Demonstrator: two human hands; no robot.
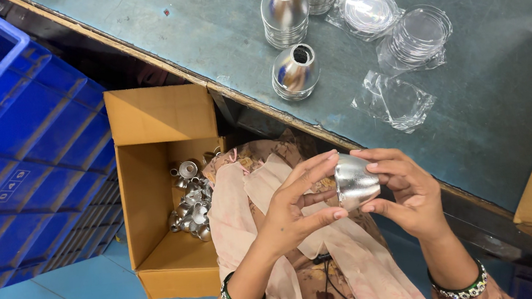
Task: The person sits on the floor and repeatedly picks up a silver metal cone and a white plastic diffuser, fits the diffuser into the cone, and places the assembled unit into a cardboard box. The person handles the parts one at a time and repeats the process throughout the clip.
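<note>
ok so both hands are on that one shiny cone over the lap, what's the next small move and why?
Probably set it on a stack on the table. The left hand and right hand pinch one silver reflector cup between their fingertips, clear of the bench. Two stacks of like cups stand on the grey table, while loose ones lie in the cardboard box below.

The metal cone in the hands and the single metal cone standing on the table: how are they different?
The held cone lies sideways between the left hand and right hand; the single table cone stands alone, narrow opening up, untouched, its dark hole showing. Both are shiny silver.
</note>
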